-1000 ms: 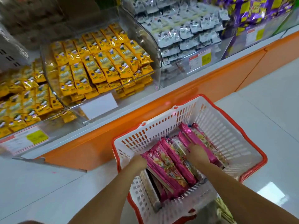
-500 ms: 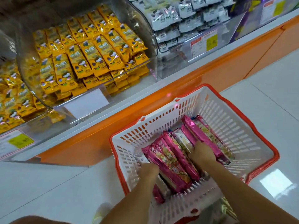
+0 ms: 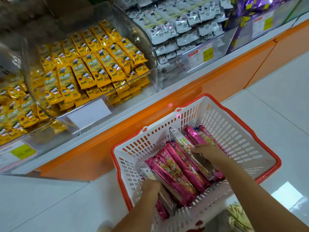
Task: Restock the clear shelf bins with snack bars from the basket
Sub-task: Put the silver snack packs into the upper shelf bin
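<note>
The pink snack bars (image 3: 175,171) lay side by side in the white, red-rimmed basket (image 3: 225,124). At the basket's near-left corner the left hand (image 3: 151,185) met the stack's end, its fingers hidden, so its grip could not be told. Mid-basket, the right hand (image 3: 207,153) curled its fingers over a pale-wrapped bar (image 3: 179,139). Beyond the basket stood a clear bin (image 3: 153,64) of yellow bars (image 3: 93,69).

Price tag (image 3: 200,55) on grey-pack bin (image 3: 222,42): "15.80". Left tag (image 3: 18,154): ".80" legible.
</note>
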`<state>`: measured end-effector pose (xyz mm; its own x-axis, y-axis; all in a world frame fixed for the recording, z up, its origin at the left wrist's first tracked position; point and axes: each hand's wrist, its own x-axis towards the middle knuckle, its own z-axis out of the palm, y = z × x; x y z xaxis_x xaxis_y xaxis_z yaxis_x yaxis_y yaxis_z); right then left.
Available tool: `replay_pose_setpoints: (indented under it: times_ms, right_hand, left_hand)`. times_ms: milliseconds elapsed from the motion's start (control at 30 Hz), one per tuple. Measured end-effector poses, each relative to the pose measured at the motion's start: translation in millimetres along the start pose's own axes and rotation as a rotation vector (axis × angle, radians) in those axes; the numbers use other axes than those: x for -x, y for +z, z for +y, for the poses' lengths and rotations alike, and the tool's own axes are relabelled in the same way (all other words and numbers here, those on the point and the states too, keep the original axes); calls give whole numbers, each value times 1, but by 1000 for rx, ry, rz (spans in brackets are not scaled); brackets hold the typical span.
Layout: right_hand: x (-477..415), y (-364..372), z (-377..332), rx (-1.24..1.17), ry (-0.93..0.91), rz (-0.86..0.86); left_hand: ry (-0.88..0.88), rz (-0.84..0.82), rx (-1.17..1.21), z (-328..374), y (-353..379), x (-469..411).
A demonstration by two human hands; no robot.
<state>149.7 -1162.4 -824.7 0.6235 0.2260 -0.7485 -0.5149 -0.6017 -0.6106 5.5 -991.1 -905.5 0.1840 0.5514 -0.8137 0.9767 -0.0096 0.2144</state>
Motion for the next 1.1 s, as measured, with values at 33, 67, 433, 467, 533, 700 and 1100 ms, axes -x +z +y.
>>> replay_pose_setpoints:
  times_ms: [33, 67, 433, 467, 533, 700, 1100]
  right_hand:
    - [1, -2, -1, -66, 18, -10]
    - [4, -3, -2, -114, 29, -18]
    - [25, -6, 0, -275, 19, -91]
    - [28, -6, -2, -268, 1, -109]
    - [38, -5, -9, -303, -43, -148]
    - [76, -13, -31, -251, -200, -274]
    - [112, -26, -28, -517, -326, -255]
  left_hand:
    - [14, 4, 21, 0, -1, 3]
    - [30, 4, 39, -1, -2, 5]
    - [5, -247, 569, 3, -21, 41]
    - [26, -309, 631, 8, -28, 48]
    - [86, -429, 726, 19, -44, 64]
    - [335, -705, 960, 38, -72, 87]
    - [418, -932, 1189, 67, -90, 129]
